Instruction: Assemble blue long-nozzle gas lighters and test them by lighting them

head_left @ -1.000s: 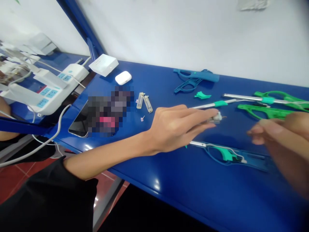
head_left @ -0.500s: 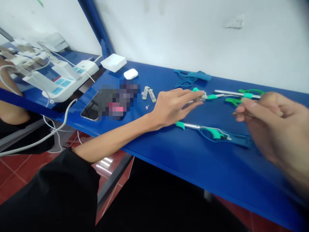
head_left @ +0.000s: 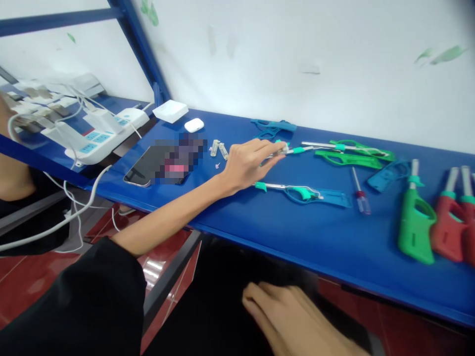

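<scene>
My left hand (head_left: 247, 165) reaches over the blue table (head_left: 237, 217), its fingertips pinching a small clear part (head_left: 285, 147) beside a thin metal rod with green pieces. My right hand (head_left: 285, 311) is low over my lap, off the table, fingers curled; whether it holds anything is hidden. Just below my left hand lies a blue lighter half-shell (head_left: 334, 198) with a metal tube and green trigger. Green half-shells (head_left: 349, 159) with another tube lie to the right. Two small clear parts (head_left: 218, 149) rest left of my left hand.
A screwdriver (head_left: 359, 193), a green lighter (head_left: 417, 222) and red lighters (head_left: 449, 222) are at the right. Blue shells (head_left: 274, 128) lie near the wall. Phone (head_left: 143, 168), white earphone case (head_left: 194, 125), white box (head_left: 170, 111) and power strip (head_left: 107, 136) are at the left.
My right hand has dropped from above the table's right side to my lap. The view has shifted right, showing the screwdriver and lighters. My left hand keeps its pinch.
</scene>
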Demonstrator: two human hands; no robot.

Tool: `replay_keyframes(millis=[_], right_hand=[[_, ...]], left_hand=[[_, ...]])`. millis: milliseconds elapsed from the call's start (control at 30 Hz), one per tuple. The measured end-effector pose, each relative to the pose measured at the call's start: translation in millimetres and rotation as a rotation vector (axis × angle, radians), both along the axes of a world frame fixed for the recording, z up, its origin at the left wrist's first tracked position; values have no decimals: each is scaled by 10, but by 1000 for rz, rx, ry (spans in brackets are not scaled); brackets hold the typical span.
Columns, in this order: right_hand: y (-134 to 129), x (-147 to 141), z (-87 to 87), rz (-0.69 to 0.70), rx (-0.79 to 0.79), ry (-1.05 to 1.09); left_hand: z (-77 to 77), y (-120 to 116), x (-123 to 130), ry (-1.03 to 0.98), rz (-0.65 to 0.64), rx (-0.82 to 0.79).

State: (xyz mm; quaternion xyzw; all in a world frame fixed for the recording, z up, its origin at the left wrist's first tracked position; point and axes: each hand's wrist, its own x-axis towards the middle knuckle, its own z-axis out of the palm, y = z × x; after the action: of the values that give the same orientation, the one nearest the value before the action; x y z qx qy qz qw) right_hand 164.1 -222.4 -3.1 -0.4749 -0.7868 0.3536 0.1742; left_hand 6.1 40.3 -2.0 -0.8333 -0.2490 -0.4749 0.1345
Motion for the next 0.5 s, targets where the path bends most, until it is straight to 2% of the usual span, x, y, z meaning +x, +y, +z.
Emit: replay_keyframes(millis=[133,233,367,500], right_hand=[[203,-274,-791,-13,30,-294],[415,-452,-1268,-31,81,-439],[545,-676,-1630,-39,174,-531],[530,-776,-1787,-12,250,-553]], left_hand=[[24,-8,-11,19,-51,18],[29,-20,-28,47,-88,19],[6,-27,-57,52,-92,-1],[-20,-25,-85,49,-102,-28]])
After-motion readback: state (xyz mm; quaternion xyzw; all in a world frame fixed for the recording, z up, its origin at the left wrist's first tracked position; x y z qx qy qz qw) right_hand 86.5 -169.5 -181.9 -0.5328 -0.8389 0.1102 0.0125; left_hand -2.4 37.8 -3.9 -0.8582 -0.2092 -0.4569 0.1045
